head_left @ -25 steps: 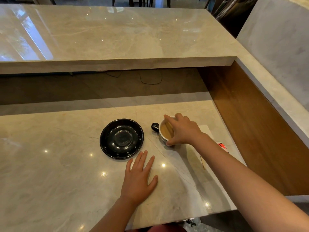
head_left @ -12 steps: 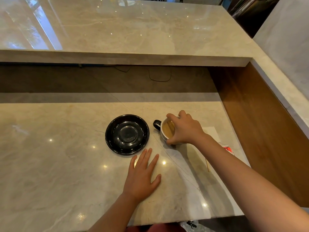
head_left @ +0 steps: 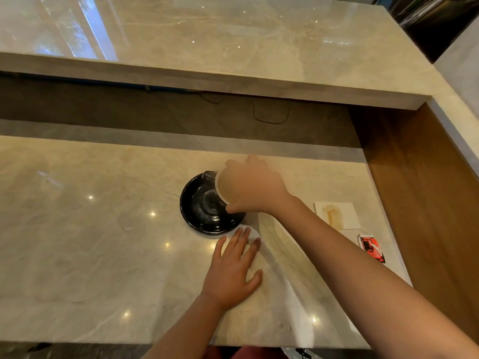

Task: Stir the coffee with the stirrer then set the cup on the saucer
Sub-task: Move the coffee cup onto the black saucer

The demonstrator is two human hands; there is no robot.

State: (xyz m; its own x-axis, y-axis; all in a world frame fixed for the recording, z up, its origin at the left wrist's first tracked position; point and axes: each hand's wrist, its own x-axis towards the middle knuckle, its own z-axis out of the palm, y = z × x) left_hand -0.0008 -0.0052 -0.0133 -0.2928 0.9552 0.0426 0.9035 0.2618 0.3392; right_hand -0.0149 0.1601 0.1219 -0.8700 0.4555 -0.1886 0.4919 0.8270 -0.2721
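A glossy black saucer point(head_left: 199, 206) lies on the marble counter. My right hand point(head_left: 255, 189) grips the coffee cup point(head_left: 219, 189) from above by its rim and holds it over the saucer's right half; the cup's dark handle points left. Motion blur hides whether the cup touches the saucer. Most of the cup and the coffee sit under my fingers. My left hand point(head_left: 233, 270) rests flat on the counter just in front of the saucer, fingers spread, holding nothing. A thin stirrer point(head_left: 330, 216) lies on a stained white napkin point(head_left: 337, 215) to the right.
A red sachet point(head_left: 372, 248) lies near the counter's right edge, beside a wooden side panel point(head_left: 427, 203). A raised marble shelf point(head_left: 207, 47) overhangs the back, with a dark cable below it. The counter's front edge runs close under my forearms.
My right hand has lifted the cup from the counter and carried it left, from beside the saucer to above it. My left hand has stayed flat in place.
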